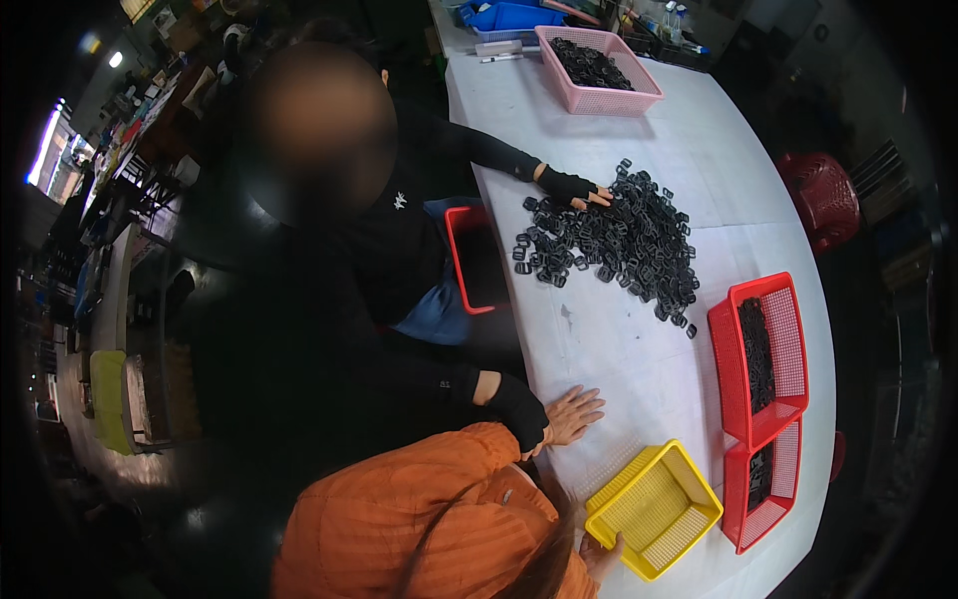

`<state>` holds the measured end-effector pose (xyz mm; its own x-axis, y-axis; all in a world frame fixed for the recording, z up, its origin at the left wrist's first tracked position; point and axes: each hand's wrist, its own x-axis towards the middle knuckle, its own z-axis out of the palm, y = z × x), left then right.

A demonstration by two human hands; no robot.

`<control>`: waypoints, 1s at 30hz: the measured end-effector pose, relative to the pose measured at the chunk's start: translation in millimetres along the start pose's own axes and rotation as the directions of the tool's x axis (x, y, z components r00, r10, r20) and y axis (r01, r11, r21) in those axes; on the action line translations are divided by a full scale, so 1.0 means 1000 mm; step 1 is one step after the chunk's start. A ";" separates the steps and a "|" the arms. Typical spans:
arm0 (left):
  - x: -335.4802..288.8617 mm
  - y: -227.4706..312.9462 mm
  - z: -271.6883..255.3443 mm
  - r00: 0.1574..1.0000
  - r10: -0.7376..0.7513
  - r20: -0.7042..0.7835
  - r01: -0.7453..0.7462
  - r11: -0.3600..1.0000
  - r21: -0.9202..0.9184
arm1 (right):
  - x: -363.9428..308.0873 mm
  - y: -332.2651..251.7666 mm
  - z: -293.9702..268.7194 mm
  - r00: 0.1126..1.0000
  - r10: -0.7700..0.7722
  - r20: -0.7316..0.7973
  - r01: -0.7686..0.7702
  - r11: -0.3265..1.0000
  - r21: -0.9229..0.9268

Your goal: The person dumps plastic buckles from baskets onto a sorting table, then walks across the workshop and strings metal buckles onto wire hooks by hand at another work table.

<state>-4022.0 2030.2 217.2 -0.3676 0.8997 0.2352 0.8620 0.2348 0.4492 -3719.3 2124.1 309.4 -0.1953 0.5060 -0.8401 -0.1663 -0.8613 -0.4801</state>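
Note:
My left hand [574,414] lies flat on the white table, palm down with its fingers spread. It comes out of an orange sleeve [409,489]. Across its wrist rests the black-gloved hand [521,411] of a co-worker. Lower in the view, my right hand [602,555] grips the near corner of a yellow plastic basket [654,511], with the thumb by the rim. The basket is tilted, and its bare mesh floor shows. Some of my right hand is hidden by the sleeve and strands of hair.
The co-worker's other gloved hand [579,190] touches a heap of small black buckle-like pieces [639,240]. Two red baskets [733,374] with black pieces stand at the table's right side. A pink basket [599,100] of similar pieces sits at the far end. A dark red chair [823,200] stands beyond.

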 end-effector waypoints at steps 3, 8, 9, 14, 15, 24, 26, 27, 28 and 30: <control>0.005 0.003 -0.010 0.998 -0.061 0.014 0.061 0.998 -0.016 | 0.008 -0.013 0.008 1.000 0.003 -0.014 -0.004 1.000 -0.028; 0.013 0.004 -0.010 0.992 -0.001 -0.128 -0.007 0.998 -0.066 | 0.010 -0.028 0.006 1.000 -0.002 -0.030 -0.002 0.992 -0.124; 0.015 0.005 -0.016 0.995 -0.027 -0.092 0.017 0.995 -0.099 | 0.012 -0.028 0.007 0.999 -0.013 -0.038 0.008 0.993 -0.120; 0.015 0.005 -0.023 0.997 -0.067 -0.039 0.063 0.993 -0.100 | 0.006 -0.032 0.012 1.000 0.007 -0.024 -0.010 0.992 -0.124; 0.017 0.005 -0.024 0.998 -0.060 -0.028 0.057 0.994 -0.093 | 0.002 -0.032 0.011 1.000 0.005 -0.009 -0.006 0.993 -0.121; 0.012 0.004 -0.029 0.997 -0.040 0.071 0.041 0.999 -0.023 | -0.019 -0.020 0.031 0.994 0.000 0.111 0.004 0.999 -0.038; 0.015 0.004 -0.030 0.996 -0.036 0.085 0.039 0.999 -0.025 | -0.022 -0.022 0.018 0.989 -0.049 0.138 0.070 0.986 -0.150; 0.013 0.004 -0.031 0.996 -0.040 0.076 0.041 0.999 -0.014 | -0.021 -0.019 0.014 0.986 -0.076 0.147 0.098 0.984 -0.148; 0.011 0.003 -0.032 0.997 -0.045 0.066 0.045 0.999 -0.004 | -0.018 -0.021 0.012 0.986 -0.070 0.149 0.093 0.984 -0.154; 0.012 -0.007 -0.008 1.000 0.014 -0.007 -0.013 1.000 0.010 | -0.032 -0.020 0.030 0.999 -0.044 -0.020 0.040 0.988 -0.148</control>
<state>-4034.9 2036.5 223.9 -0.3582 0.9004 0.2470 0.8703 0.2262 0.4375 -3738.9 2126.4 353.5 -0.1687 0.5421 -0.8232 -0.0295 -0.8376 -0.5455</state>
